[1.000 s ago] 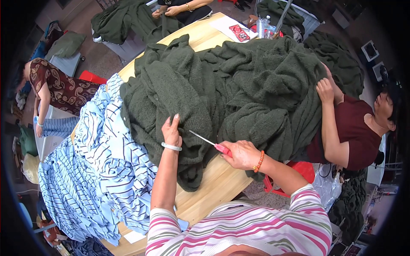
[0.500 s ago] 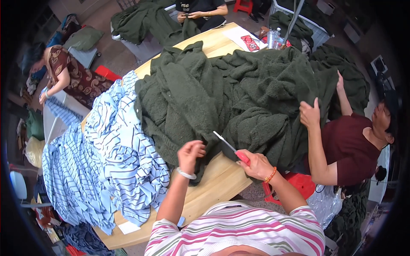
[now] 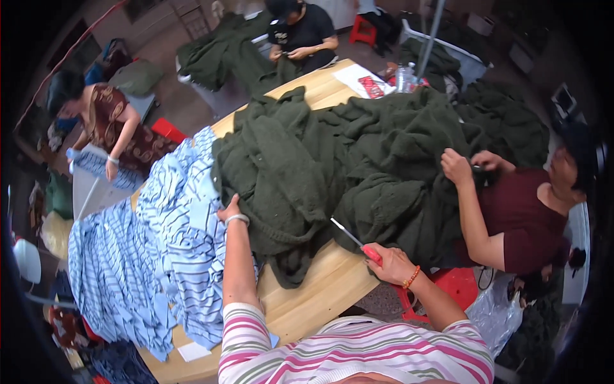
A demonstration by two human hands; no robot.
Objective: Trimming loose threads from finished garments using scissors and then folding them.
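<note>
A heap of dark green knit garments (image 3: 281, 166) lies across the wooden table. My left hand (image 3: 231, 210) is at the heap's left edge, beside the blue-and-white striped fabric (image 3: 185, 192). Its fingers close on the edge of a green garment, their tips partly hidden in the cloth. In my right hand (image 3: 391, 264) is the red handle of what look like slim scissors (image 3: 348, 232). Their metal tip points up and left, just over the green knit near the table's front edge. The blades appear together.
Bare wood of the table (image 3: 300, 307) shows in front of me. At the right, a person in maroon (image 3: 518, 217) handles the green knit. A red stool (image 3: 448, 288) stands below. Other people sit or stand farther off, by bins (image 3: 470, 61) of cloth and a bottle (image 3: 404, 78).
My left hand has moved left, from above the green knit's front edge to its left side. The scissors stay in my right hand. The maroon-clad person's hands have come together.
</note>
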